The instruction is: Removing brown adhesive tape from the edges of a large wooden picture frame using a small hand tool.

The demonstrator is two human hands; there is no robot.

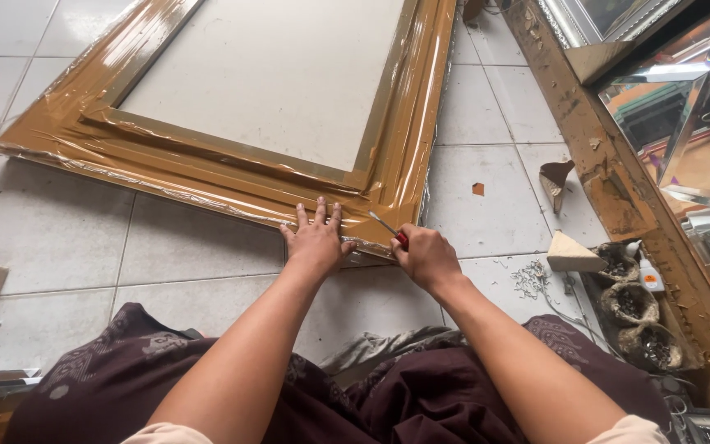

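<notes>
From the head camera, a large gold-brown picture frame [232, 156] is lying flat on the white tiled floor [486, 214], already wrapped in clear plastic film across its mouldings and pale centre panel. The left hand [315, 240] is pressing down flat, fingers spread and gripping nothing, on the frame's near edge close to the corner. The right hand [426, 255] is clenching a red-handled tool [388, 228], its thin metal shaft angling onto that same wrapped corner; whether it is a screwdriver or a blade is too small to tell. Judging by the film, most of the wrapping looks done, with work going on only at this 1 corner. To the right, loose staples [527, 279], a small glue bottle [649, 275] and a triangular offcut [573, 253] are lying beside a worn wooden frame [610, 181].
</notes>
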